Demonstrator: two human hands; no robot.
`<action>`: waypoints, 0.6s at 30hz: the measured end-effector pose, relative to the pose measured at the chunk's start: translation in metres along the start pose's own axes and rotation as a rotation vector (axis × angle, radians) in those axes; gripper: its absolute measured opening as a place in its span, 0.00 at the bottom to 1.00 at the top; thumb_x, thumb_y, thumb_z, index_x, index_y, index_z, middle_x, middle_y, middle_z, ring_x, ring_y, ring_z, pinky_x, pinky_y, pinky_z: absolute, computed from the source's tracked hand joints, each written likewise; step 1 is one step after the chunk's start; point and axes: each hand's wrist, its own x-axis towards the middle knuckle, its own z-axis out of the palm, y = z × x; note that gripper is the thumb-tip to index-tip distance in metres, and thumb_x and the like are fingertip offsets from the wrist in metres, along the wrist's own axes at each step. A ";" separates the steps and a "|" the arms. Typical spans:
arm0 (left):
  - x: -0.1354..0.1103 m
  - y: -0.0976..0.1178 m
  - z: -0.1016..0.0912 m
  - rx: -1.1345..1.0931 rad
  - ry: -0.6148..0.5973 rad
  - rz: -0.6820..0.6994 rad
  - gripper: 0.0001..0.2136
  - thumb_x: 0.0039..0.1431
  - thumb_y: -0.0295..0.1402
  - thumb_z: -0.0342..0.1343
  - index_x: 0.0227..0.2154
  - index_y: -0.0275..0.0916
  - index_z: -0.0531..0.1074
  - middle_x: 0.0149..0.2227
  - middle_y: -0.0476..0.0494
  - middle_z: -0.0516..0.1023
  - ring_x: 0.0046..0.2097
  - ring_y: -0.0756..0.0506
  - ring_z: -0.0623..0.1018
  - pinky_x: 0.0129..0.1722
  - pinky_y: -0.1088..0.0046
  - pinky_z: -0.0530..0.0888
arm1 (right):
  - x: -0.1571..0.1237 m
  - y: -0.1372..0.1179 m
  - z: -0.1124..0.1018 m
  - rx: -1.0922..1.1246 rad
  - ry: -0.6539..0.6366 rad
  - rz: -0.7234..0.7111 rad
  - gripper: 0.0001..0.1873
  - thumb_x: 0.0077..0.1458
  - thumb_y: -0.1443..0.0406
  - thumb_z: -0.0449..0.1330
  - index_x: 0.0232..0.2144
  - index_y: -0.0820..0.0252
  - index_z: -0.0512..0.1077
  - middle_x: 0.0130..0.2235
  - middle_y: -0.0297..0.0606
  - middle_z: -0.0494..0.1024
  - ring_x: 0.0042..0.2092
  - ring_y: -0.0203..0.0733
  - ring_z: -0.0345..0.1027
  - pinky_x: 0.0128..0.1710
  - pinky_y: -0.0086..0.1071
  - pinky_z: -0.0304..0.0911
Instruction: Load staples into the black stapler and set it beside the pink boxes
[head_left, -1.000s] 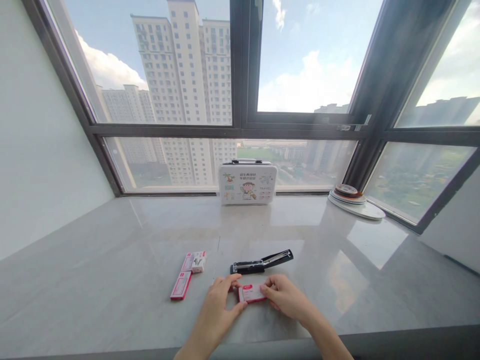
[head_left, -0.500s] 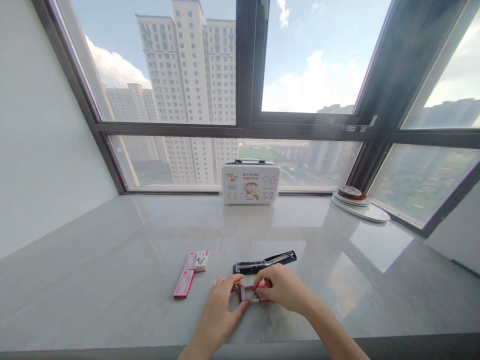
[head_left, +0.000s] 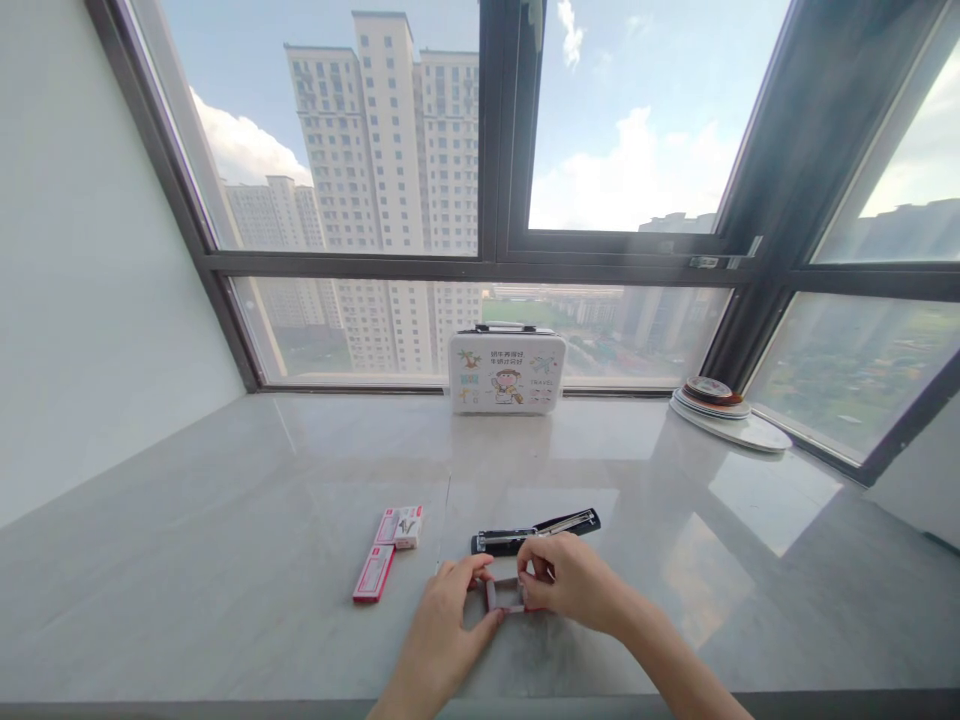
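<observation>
My left hand (head_left: 455,612) grips the near left end of a small open staple box (head_left: 492,594) with red edges and a pale inside, thumb on the near side and fingers on the far side. At the box's right end, my right hand (head_left: 553,577) has its fingertips pinched together. What lies between them is mostly hidden. Just beyond both hands rests a black stapler (head_left: 504,540), opened out, its metal channel showing. To the left, a pink-and-white staple box (head_left: 373,574) lies flat, touching another pink-and-white box (head_left: 387,526) and a small white box (head_left: 409,527) with a stapler or staple-like picture.
A white case (head_left: 507,374) with cartoon prints stands against the window. Stacked plates or round boards (head_left: 731,420) sit in the right corner. The glossy grey stone sill (head_left: 247,560) ends at a front edge close to my wrists.
My right fingertips have lifted slightly from inside the box towards its right end. My left hand keeps its hold. The whole view has shifted a little.
</observation>
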 end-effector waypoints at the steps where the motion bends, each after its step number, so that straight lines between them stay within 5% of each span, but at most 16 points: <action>1: 0.000 0.000 0.000 -0.001 0.001 0.004 0.24 0.55 0.31 0.62 0.56 0.46 0.71 0.48 0.43 0.78 0.51 0.41 0.77 0.55 0.64 0.72 | -0.006 0.007 0.001 0.046 0.018 0.025 0.07 0.56 0.65 0.60 0.35 0.54 0.78 0.26 0.28 0.76 0.28 0.35 0.66 0.30 0.27 0.52; 5: -0.001 0.001 -0.002 0.012 0.024 0.031 0.24 0.54 0.32 0.63 0.55 0.46 0.71 0.50 0.43 0.78 0.51 0.41 0.76 0.55 0.64 0.71 | -0.029 0.032 0.008 0.181 0.108 0.122 0.10 0.60 0.60 0.60 0.41 0.55 0.78 0.27 0.29 0.74 0.30 0.37 0.65 0.31 0.28 0.56; 8: 0.000 0.001 -0.002 0.017 0.061 -0.051 0.17 0.61 0.39 0.58 0.52 0.43 0.72 0.43 0.44 0.79 0.42 0.43 0.77 0.46 0.67 0.73 | -0.040 0.039 0.013 0.212 0.114 0.155 0.19 0.57 0.56 0.65 0.49 0.53 0.77 0.32 0.31 0.77 0.32 0.39 0.67 0.34 0.30 0.59; 11: 0.004 0.004 0.005 0.029 0.060 -0.144 0.13 0.66 0.41 0.51 0.48 0.43 0.73 0.32 0.49 0.79 0.33 0.44 0.76 0.38 0.69 0.71 | -0.043 0.033 0.016 0.189 0.092 0.152 0.19 0.55 0.54 0.68 0.47 0.53 0.79 0.36 0.33 0.80 0.34 0.40 0.68 0.35 0.30 0.59; 18: 0.006 0.014 0.019 -0.061 0.058 -0.141 0.11 0.68 0.41 0.48 0.44 0.44 0.72 0.29 0.51 0.79 0.32 0.45 0.78 0.36 0.71 0.69 | -0.033 0.012 0.011 0.126 0.071 0.174 0.19 0.52 0.51 0.69 0.44 0.52 0.80 0.30 0.30 0.77 0.32 0.39 0.68 0.34 0.29 0.57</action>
